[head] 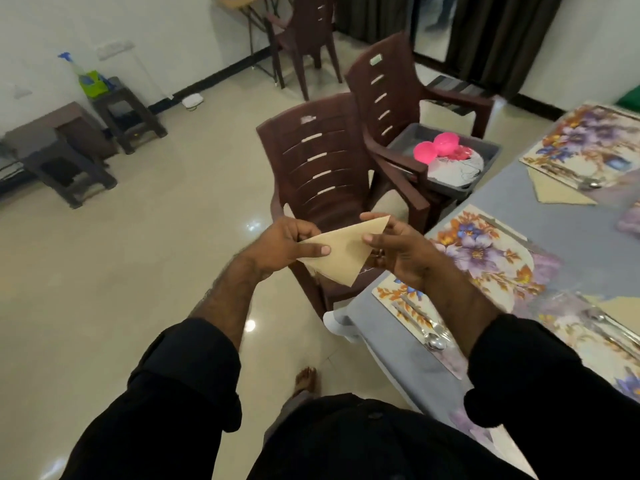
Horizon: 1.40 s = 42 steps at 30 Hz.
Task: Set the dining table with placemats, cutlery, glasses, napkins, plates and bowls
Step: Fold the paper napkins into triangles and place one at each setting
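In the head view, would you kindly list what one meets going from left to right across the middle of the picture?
Dark stool → left hand → folded napkin → right hand → flowered placemat.

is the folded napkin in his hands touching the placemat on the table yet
Apart. The head view shows the beige napkin pinched between the left hand and right hand, over the brown chair, left of the floral placemat.
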Each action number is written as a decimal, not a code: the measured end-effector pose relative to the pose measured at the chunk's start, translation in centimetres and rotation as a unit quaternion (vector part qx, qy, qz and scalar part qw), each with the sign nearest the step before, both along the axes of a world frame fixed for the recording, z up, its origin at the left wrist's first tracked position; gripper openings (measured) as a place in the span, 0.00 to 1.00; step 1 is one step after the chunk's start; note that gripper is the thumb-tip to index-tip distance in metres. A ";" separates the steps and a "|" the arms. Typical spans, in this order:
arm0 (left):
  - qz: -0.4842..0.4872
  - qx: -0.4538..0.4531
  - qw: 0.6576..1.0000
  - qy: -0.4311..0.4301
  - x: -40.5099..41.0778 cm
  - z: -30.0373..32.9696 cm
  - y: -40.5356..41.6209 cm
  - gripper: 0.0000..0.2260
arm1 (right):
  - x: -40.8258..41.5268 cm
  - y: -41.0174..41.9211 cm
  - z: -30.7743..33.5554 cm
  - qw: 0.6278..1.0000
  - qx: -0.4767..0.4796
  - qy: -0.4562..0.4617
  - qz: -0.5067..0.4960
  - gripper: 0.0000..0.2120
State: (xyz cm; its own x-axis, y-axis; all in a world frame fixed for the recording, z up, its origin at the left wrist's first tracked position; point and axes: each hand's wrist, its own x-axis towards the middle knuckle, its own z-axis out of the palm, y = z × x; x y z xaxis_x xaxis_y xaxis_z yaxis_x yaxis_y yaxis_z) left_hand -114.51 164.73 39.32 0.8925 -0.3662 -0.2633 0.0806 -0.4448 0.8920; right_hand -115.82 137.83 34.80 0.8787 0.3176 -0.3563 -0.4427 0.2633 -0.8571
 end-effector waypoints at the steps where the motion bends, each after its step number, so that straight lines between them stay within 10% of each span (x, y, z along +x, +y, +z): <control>1: -0.017 -0.003 1.000 0.008 1.0 -0.4 -0.2 0.08 | 0.2 0.4 -0.2 1.000 -0.002 0.006 -0.030 0.24; 6: 0.027 -0.112 0.989 0.092 5.5 -2.9 -0.3 0.07 | 0.8 2.5 -1.5 0.975 -0.031 0.035 -0.219 0.08; 12: 0.098 -0.289 0.916 0.260 7.4 -7.1 0.3 0.08 | -0.8 7.2 -4.0 0.917 0.009 0.100 -0.386 0.11; 29: 0.054 -0.076 0.924 0.372 0.6 -17.1 -7.2 0.08 | -16.3 5.6 -11.4 0.808 -0.051 0.227 -0.541 0.08; 42: -0.012 0.110 0.967 0.231 -1.1 -25.4 -11.2 0.07 | -19.5 1.4 -19.8 0.757 -0.174 0.326 -0.538 0.06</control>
